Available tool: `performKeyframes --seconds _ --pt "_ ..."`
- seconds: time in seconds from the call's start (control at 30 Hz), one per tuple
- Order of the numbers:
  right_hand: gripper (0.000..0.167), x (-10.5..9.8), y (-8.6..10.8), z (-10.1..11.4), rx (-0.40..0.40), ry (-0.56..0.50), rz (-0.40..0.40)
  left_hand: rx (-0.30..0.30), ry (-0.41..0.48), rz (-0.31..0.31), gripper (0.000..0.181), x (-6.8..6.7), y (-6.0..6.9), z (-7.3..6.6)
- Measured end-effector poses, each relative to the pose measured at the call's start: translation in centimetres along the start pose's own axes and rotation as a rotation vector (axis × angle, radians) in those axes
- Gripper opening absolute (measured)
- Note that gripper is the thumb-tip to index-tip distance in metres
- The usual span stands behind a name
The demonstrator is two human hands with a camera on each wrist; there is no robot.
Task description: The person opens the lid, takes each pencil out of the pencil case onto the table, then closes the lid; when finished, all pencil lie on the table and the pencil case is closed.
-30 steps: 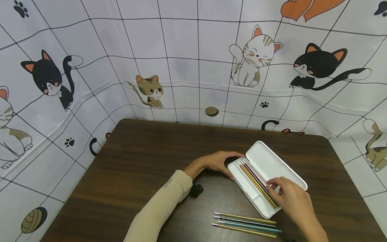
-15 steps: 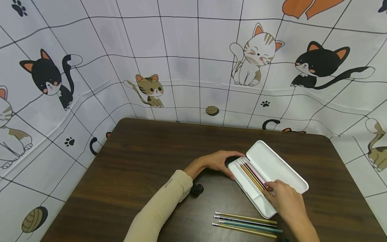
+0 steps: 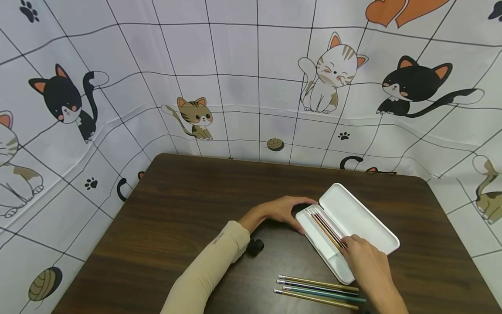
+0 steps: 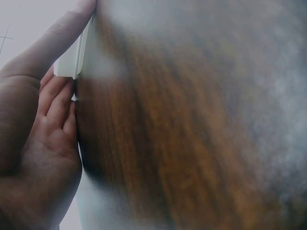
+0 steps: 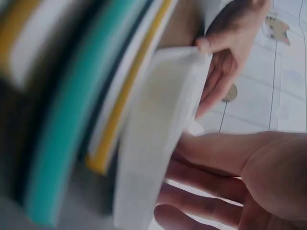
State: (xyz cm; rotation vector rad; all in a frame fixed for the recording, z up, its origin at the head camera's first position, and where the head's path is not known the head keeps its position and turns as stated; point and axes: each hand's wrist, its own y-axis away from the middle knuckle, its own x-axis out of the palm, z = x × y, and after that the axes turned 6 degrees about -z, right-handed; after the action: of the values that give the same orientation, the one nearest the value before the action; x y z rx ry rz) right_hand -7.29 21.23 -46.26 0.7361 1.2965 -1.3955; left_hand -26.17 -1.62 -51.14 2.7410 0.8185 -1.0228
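Table: left hand holds case; right hand at pencils.

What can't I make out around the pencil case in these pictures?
Right hand: in the head view its own back hides the fingertips and anything they may hold.
Pencils in the case: lower ends covered by that hand, head view.
Loose pencils: blurred and cut off by the picture's edge, right wrist view.
Left sleeve: cut off by the bottom edge, head view.
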Motion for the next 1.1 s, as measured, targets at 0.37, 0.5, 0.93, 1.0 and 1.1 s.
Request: performKeyframes --seconds 0.37,0.5,0.93,1.0,1.1 --pt "0.015 0.8 0.1 0.3 0.061 -0.047 -0.049 -0.012 -0.005 0.001 0.094 0.0 0.1 0.1" --pt "0.013 1.1 0.1 0.1 0.101 -0.085 -0.066 -0.013 0.001 -0.006 0.094 0.0 0.1 0.1" --pt "0.014 1.0 0.2 -0.1 0.157 -0.159 -0.149 0.009 0.012 -0.001 0.094 0.2 -0.1 0.1" --pt "0.015 1.0 0.2 -0.2 0.162 -0.17 -0.168 0.006 0.012 -0.001 0.094 0.2 -0.1 0.1" --pt "0.016 0.9 0.3 -0.3 0.166 -0.183 -0.186 0.005 0.011 0.0 0.093 0.1 0.0 0.0"
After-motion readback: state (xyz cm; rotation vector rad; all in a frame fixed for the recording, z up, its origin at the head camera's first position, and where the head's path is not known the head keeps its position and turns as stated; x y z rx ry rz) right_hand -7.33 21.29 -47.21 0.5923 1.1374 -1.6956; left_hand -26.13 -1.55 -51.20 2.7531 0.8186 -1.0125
